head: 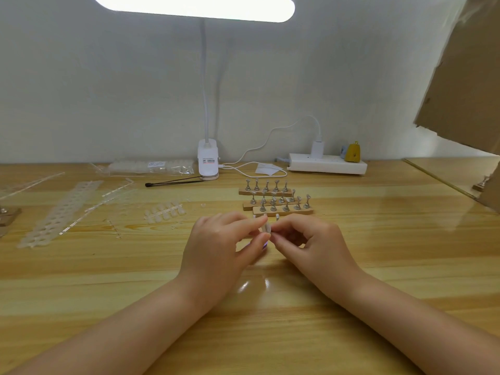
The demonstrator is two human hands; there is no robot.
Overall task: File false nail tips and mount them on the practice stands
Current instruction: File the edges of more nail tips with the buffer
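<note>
Mid-worktop, the left hand (224, 239) and right hand (303, 239) both pinch one clear nail tip (267, 228) between them, probably steadying it for filing or mounting, just in front of the practice stands (276, 197) so they're handy
</note>
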